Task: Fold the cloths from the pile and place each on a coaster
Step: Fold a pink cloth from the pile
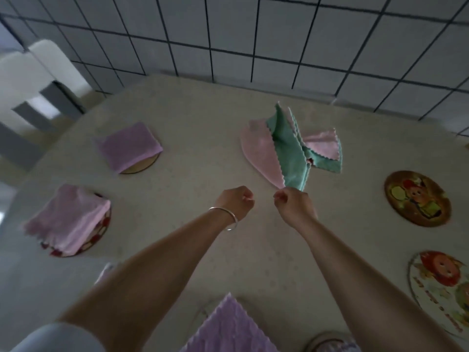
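We see a matt, finely speckled worktop, stone-like in look. The green cloth and pink cloth are soft, fuzzy fabric with pinked zigzag edges; the folded lilac cloth looks plush too. A thin bracelet shines like polished metal. The round coaster carries a printed picture. Wall tiles look smooth, faintly glossy.
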